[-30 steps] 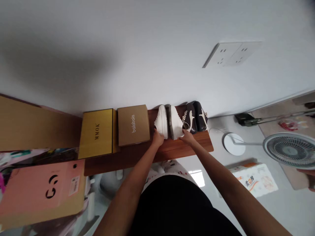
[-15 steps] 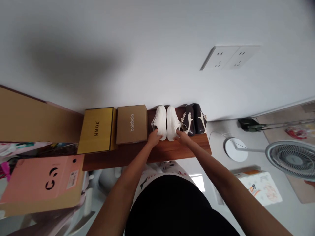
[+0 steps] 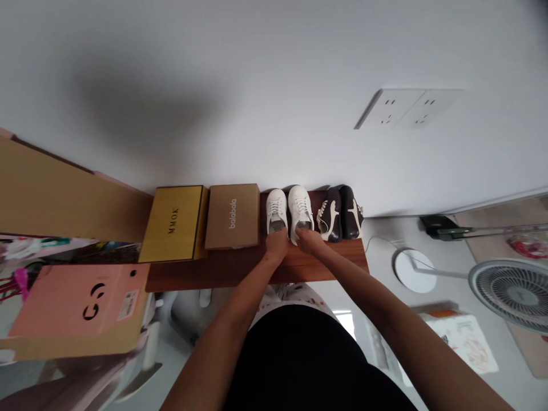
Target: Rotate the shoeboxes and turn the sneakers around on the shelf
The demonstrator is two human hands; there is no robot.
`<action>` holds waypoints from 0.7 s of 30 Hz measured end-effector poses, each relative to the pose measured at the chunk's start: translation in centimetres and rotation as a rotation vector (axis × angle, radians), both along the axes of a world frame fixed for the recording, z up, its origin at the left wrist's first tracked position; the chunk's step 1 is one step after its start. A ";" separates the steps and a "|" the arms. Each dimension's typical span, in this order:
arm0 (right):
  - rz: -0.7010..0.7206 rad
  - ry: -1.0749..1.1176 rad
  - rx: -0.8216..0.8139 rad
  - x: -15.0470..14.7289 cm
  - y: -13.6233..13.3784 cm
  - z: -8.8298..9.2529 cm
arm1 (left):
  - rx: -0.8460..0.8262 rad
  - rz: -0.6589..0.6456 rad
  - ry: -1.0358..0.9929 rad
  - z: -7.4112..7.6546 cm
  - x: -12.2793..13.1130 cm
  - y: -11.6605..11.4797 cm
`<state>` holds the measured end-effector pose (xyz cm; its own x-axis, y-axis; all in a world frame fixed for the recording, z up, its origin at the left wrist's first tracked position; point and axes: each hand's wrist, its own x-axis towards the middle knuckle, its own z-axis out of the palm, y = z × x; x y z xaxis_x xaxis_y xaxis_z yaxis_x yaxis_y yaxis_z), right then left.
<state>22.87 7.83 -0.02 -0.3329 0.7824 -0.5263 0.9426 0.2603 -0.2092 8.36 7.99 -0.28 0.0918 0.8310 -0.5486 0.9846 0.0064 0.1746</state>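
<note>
Two white sneakers sit side by side on a reddish-brown wooden shelf (image 3: 240,274) against the wall, toes toward the wall. My left hand (image 3: 277,244) grips the heel of the left white sneaker (image 3: 276,204), its fingers partly hidden by the shoe. At the heel of the right white sneaker (image 3: 300,203), my right hand (image 3: 310,241) is closed, thumb at the opening. Grey insoles and laces show on both. Just to the right stands a pair of dark brown sneakers (image 3: 351,216) with cream trim and laces.
Left of the white sneakers are a brown shoebox (image 3: 233,216) and a yellow shoebox (image 3: 173,222). A pink box (image 3: 85,302) lies further left. On the right are a fan (image 3: 514,294), its white base (image 3: 414,270) and a wall socket panel (image 3: 409,108).
The white sneakers have turned from lying with their soles facing each other to sitting upright, laces and insoles now showing. Both hands turned with them. The camera view has shifted slightly.
</note>
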 end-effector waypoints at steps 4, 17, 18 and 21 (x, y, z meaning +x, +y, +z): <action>-0.009 -0.008 -0.042 -0.7 0.2 -0.1 | 0.007 0.004 0.008 -0.6 0.0 0.0; -0.052 -0.003 -0.062 -1.5 1.0 -1.4 | 0.001 0.051 0.011 -1.1 0.6 0.5; -0.053 0.003 -0.060 -1.6 1.0 -1.5 | 0.006 0.059 -0.006 -1.2 0.6 0.5; -0.070 0.011 -0.058 -2.1 1.0 -1.8 | 0.015 0.099 -0.058 -1.2 0.6 0.4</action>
